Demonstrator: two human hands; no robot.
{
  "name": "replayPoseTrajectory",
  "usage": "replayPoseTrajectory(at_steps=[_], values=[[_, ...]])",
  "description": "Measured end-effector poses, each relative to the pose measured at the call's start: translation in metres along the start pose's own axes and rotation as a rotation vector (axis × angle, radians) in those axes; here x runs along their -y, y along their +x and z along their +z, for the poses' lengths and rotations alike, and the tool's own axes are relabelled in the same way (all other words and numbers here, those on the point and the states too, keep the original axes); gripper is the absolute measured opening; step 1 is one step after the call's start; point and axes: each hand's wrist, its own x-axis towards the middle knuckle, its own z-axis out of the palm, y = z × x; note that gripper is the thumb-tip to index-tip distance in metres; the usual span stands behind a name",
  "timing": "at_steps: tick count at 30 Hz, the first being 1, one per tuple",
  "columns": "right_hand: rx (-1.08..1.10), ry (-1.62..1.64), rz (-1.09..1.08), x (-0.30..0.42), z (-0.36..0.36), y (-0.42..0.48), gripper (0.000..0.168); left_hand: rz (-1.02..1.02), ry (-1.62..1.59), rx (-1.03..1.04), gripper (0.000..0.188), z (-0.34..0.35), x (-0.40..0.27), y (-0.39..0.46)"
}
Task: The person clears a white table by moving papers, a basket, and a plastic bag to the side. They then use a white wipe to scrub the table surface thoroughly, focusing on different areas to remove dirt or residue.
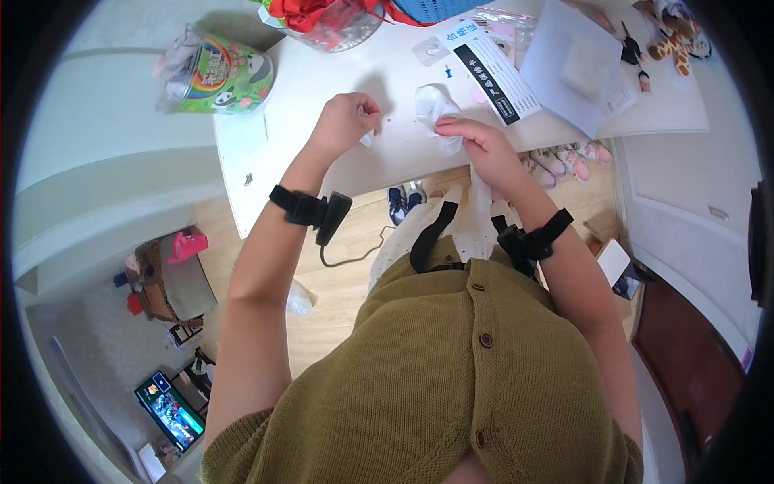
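Observation:
Over the white table [290,145], my left hand [351,121] has its fingers curled around a small white piece, perhaps tissue or thin plastic, which shows at the fingertips and below them. My right hand [484,145] rests its fingers on a crumpled, thin white sheet [430,104], maybe a tissue or a plastic bag; whether it pinches the sheet is hard to see. Tiny dark bits lie on the tabletop between the hands. A blue push pin [448,72] and a clear plastic piece [430,51] lie beyond the sheet. Both wrists wear black straps with devices.
A green panda-printed tub [224,75] stands at the back left. A clear container with red material [326,24] and a blue woven basket [438,9] are at the back. A printed card [496,78], white papers [565,66] and a giraffe figure [674,45] lie right. Shoes stand below the table.

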Motion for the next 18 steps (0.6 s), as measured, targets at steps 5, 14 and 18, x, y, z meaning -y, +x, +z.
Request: replayPoseTrajectory(at_steps=[5,14,18], values=[[-0.037,0.012,0.000,0.002,-0.003,0.002,0.035,0.047,-0.192,-0.088,0.012,0.014,0.023,-0.007],[-0.021,0.030,0.032,0.001,-0.002,0.004,0.037,0.392,0.353,-0.078,0.009,0.019,0.006,0.004],[-0.038,0.009,0.008,0.001,-0.001,0.004,0.036,0.419,0.507,-0.043,0.011,0.018,0.003,0.005]])
